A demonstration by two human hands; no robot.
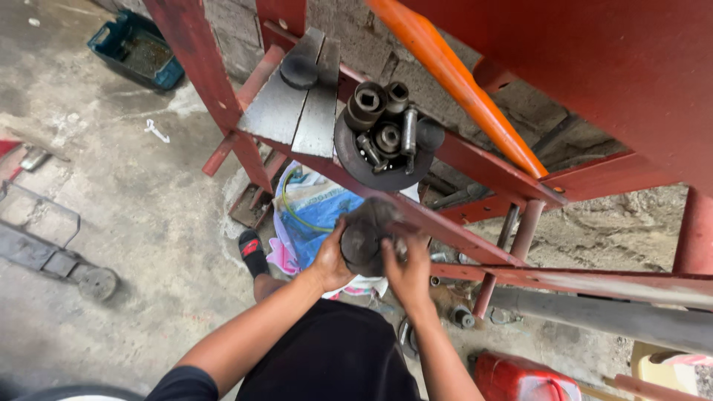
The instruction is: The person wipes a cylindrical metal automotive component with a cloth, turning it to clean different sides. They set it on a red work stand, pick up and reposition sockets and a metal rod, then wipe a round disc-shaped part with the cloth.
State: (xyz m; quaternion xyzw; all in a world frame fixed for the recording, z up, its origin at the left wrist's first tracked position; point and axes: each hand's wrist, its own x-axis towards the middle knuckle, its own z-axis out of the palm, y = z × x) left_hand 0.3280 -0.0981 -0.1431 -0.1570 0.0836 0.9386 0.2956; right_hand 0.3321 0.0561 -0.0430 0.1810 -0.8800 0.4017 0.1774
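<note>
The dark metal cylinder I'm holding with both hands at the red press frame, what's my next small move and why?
Probably lift the dark metal cylinder slightly and check its seat on the red frame rail. Your left hand and right hand each grip a side, and it sits at the rail's edge, below the round plate loaded with sockets. Its footing looks uncertain.

The person wears a black short-sleeved shirt (182,384), its sleeve ending high on the left upper arm, and black shorts or trousers (330,356) covering the lap. Both forearms are bare, with no watch, glove or band visible. On one foot sits a black slide sandal (252,252) with a red mark across its strap.
</note>
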